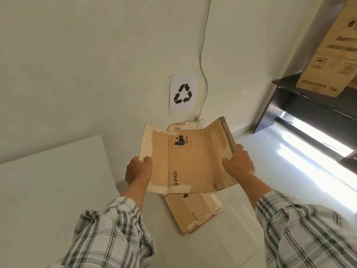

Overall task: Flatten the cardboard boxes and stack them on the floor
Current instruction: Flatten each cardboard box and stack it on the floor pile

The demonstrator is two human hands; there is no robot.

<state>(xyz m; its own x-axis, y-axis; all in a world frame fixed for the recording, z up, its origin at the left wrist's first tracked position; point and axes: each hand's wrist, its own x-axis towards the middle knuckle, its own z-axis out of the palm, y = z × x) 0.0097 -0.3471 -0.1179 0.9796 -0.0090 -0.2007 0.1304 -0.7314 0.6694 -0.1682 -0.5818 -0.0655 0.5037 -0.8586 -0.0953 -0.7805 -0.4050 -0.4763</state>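
step: stacking; flattened box (191, 161) held in the air over the stack (195, 211) on the floor (239, 229) by the wall | grip: left hand (138, 171) pinches its left edge, right hand (238, 163) holds the raised right flap | next: probably lower it squarely onto the stack and press the flaps flat

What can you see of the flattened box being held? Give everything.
The flattened box is brown cardboard, opened out into creased panels, with pale torn patches. It carries a PICO logo and a red-bordered UN 3481 battery label; a dark striped strip runs along its right flap. It is held in the air, the left hand gripping its left edge and the right hand its right, above the stack of flat boxes on the floor.
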